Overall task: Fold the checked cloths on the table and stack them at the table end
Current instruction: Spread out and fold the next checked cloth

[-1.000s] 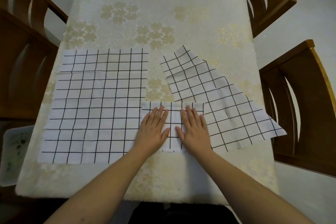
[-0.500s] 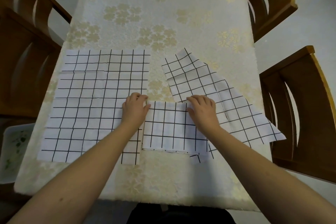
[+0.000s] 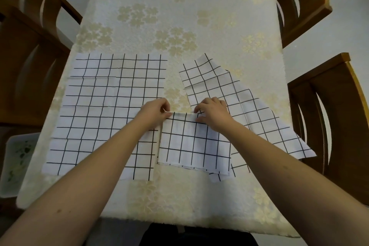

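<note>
Four wooden chairs (image 3: 329,126) | floral tablecloth (image 3: 179,16) | left hand (image 3: 154,111), right hand (image 3: 212,113) pinch folded checked cloth (image 3: 193,146)

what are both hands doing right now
Left hand: pinching the far left corner of the folded cloth.
Right hand: pinching its far edge, right side.

Soft even indoor light, faint shadows, no glare, wide-angle bending at the edges, slightly soft focus
</note>
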`<state>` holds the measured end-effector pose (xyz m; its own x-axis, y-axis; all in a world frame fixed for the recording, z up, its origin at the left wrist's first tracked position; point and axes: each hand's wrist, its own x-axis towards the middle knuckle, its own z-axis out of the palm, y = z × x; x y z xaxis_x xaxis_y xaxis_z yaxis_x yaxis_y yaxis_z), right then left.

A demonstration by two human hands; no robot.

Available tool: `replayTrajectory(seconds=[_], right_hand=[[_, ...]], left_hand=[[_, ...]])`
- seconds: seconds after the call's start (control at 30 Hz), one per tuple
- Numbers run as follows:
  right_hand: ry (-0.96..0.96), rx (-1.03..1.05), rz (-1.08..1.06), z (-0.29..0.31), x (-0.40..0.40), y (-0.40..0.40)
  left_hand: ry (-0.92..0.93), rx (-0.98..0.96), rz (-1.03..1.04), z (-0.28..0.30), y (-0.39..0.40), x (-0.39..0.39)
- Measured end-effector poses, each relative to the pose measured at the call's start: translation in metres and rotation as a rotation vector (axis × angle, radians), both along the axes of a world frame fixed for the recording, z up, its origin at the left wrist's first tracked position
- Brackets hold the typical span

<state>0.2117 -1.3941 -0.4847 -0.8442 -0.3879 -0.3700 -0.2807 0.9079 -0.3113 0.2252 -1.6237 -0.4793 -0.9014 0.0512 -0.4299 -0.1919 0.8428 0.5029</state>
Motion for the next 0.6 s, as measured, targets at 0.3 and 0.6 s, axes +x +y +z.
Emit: replayTrajectory(seconds=[0.3,0.6], right_hand=[[-0.21,-0.07,-0.039,0.041,0.002,0.008],[-0.292,-0.299,-0.173,0.072,0.028,0.036]], left_hand=[[-0.014,0.432,0.054,0.033,-0.01,0.001],[-0.392,0.395,-0.035,0.017,-0.016,0.032]])
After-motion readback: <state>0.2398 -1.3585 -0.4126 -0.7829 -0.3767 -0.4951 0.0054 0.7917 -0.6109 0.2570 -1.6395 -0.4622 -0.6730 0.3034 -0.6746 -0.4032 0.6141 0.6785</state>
